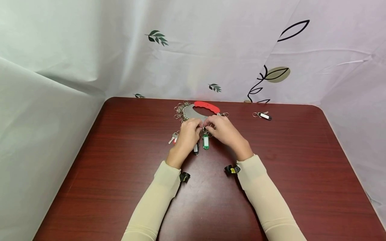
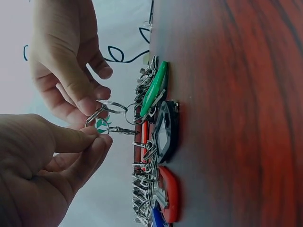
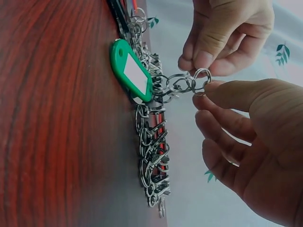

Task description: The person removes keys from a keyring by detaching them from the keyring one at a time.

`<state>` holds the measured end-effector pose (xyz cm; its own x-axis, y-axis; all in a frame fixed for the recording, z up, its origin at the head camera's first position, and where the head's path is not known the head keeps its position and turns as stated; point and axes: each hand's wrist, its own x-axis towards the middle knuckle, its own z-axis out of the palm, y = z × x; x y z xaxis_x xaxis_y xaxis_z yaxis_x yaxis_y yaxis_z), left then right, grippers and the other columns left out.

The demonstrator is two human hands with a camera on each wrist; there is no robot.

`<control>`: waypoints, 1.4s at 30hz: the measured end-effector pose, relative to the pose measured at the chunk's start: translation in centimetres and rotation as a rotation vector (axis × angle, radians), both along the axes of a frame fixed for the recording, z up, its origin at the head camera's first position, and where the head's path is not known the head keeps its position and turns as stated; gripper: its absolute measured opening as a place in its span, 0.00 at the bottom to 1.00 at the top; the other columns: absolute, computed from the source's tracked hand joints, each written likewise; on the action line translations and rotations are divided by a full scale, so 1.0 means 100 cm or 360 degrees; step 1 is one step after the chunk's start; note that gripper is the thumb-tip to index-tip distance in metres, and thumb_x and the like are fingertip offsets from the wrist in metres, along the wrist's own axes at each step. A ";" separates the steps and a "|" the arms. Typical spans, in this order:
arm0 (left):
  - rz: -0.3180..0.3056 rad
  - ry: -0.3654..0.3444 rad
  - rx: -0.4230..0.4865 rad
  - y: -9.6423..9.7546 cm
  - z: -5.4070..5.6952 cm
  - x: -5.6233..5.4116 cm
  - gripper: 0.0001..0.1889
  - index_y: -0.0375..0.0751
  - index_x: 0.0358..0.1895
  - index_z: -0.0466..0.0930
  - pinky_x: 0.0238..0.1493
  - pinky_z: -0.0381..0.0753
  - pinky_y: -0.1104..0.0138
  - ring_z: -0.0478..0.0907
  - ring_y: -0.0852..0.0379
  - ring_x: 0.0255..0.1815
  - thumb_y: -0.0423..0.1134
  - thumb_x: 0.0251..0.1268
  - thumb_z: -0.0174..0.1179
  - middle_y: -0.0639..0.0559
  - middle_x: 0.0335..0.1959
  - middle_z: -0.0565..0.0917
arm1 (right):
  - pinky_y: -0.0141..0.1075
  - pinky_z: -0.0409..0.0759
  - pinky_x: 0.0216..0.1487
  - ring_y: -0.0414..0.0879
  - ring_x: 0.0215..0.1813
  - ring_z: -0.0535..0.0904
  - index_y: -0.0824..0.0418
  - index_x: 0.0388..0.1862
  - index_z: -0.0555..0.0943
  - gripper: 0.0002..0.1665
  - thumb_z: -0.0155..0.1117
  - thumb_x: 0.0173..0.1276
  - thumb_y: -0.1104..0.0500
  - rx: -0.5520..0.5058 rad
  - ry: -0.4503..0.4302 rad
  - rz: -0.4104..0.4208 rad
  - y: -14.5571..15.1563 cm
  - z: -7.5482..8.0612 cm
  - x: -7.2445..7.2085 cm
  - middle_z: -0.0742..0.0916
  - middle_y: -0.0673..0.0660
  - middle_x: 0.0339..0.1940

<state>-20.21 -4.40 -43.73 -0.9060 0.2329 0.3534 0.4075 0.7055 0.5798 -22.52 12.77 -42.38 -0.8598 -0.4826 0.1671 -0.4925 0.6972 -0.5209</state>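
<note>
A grey metal key holder plate point(image 1: 193, 113) with a red handle point(image 1: 207, 106) lies toward the back, hung round its edge with small metal clips and rings. At its near edge my left hand point(image 1: 188, 132) pinches a small metal ring between thumb and fingertip. My right hand point(image 1: 224, 130) pinches a linked split ring point(image 3: 202, 75) beside it, thumb against the metal. Lifted off the table, the linked rings run down to the holder. A green key tag point(image 1: 206, 142) with a white label lies below the hands. Near it is a black tag point(image 2: 166, 132), partly under my left hand in the head view.
Left of the hands lies a key point(image 1: 173, 138) with a red tag point(image 2: 169, 195); a blue tag point(image 2: 157, 217) shows beside it. A separate black key tag point(image 1: 265, 116) with ring and key lies at the back right. White curtains surround the brown table point(image 1: 126, 174).
</note>
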 end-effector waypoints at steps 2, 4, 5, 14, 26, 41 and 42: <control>0.0003 0.0008 0.0006 0.000 0.000 0.000 0.06 0.37 0.31 0.83 0.44 0.83 0.56 0.83 0.47 0.39 0.24 0.63 0.67 0.45 0.33 0.85 | 0.45 0.82 0.52 0.49 0.45 0.83 0.61 0.43 0.87 0.06 0.65 0.71 0.66 0.0030 0.0037 -0.0010 -0.001 0.000 0.001 0.90 0.55 0.42; 0.0005 0.0014 0.0011 0.000 -0.001 0.000 0.06 0.37 0.31 0.83 0.44 0.83 0.56 0.83 0.46 0.39 0.24 0.62 0.67 0.45 0.33 0.85 | 0.45 0.81 0.53 0.50 0.46 0.83 0.60 0.43 0.86 0.06 0.65 0.71 0.66 0.0055 0.0062 -0.0018 -0.002 -0.001 0.001 0.90 0.55 0.42; 0.0006 0.0017 0.0014 0.000 -0.001 0.000 0.06 0.37 0.31 0.83 0.44 0.83 0.55 0.83 0.46 0.39 0.24 0.62 0.67 0.45 0.33 0.85 | 0.45 0.81 0.53 0.50 0.46 0.83 0.60 0.43 0.86 0.06 0.65 0.71 0.66 0.0061 0.0070 -0.0022 -0.002 -0.001 0.001 0.90 0.55 0.42; 0.0007 0.0031 0.0007 0.000 -0.002 0.000 0.06 0.36 0.31 0.82 0.41 0.83 0.56 0.82 0.46 0.37 0.23 0.63 0.67 0.45 0.31 0.83 | 0.45 0.82 0.50 0.50 0.44 0.83 0.57 0.40 0.85 0.05 0.65 0.71 0.66 0.0083 0.0145 -0.0050 -0.005 -0.005 0.003 0.88 0.54 0.39; -0.0001 0.0019 0.0001 0.001 -0.001 0.001 0.06 0.36 0.31 0.82 0.40 0.82 0.57 0.81 0.48 0.36 0.25 0.64 0.66 0.46 0.31 0.82 | 0.42 0.80 0.43 0.48 0.36 0.79 0.57 0.35 0.85 0.08 0.63 0.68 0.69 0.0063 0.0233 -0.0088 -0.006 -0.008 0.003 0.86 0.53 0.32; -0.0027 0.0037 0.0010 0.001 0.000 0.001 0.06 0.34 0.30 0.81 0.39 0.82 0.58 0.80 0.48 0.36 0.24 0.65 0.66 0.46 0.30 0.81 | 0.40 0.83 0.39 0.49 0.34 0.85 0.61 0.36 0.87 0.03 0.68 0.65 0.67 -0.0053 0.0261 -0.0180 -0.006 -0.010 0.002 0.89 0.56 0.32; -0.0028 0.0038 0.0008 0.001 0.000 0.001 0.06 0.34 0.30 0.81 0.39 0.82 0.58 0.80 0.49 0.36 0.24 0.65 0.66 0.46 0.30 0.81 | 0.40 0.84 0.39 0.49 0.35 0.85 0.61 0.36 0.87 0.03 0.68 0.65 0.67 -0.0057 0.0252 -0.0190 -0.006 -0.010 0.002 0.89 0.56 0.32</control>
<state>-20.15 -4.31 -43.77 -0.8931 0.2467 0.3761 0.4335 0.6952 0.5734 -22.31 12.16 -43.38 -0.8723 -0.3698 0.3200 -0.4850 0.7380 -0.4692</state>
